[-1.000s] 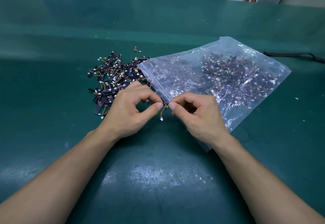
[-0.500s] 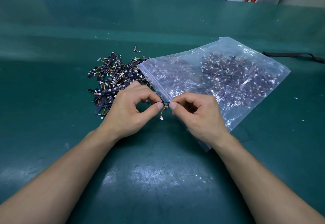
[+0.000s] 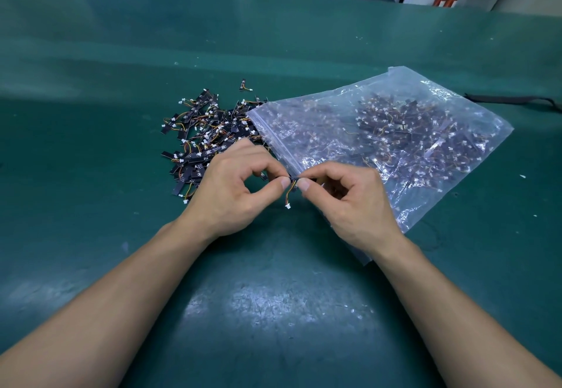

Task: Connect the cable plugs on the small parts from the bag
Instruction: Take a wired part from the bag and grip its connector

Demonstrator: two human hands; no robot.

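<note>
Both forearms reach in from the bottom edge and meet over the middle of the green table [image 3: 273, 296], wrists low and close to the surface. The left hand [image 3: 231, 193] has its fingers curled, thumb and forefinger pinching one end of a small part [image 3: 299, 178]; the right hand [image 3: 349, 205] mirrors it, its fingers curled under and its thumb and forefinger pinching the other end. The two thumb tips lie almost touching, with only a short stretch of the part showing between them. That part is a thin black strip held level just above the table, right in front of the bag's near corner. A short cable [image 3: 290, 193] of orange and yellow strands droops from it and ends in a tiny white plug [image 3: 287, 205] that hangs free, joined to nothing. The clear plastic bag [image 3: 269, 138] lies flat to the right, beyond the right hand, still full of the same dark strips and white plugs. To the left of its zip edge, beyond the left hand, a loose pile of parts [image 3: 206, 138] is spread on the table, one strip lying apart at its far side.
</note>
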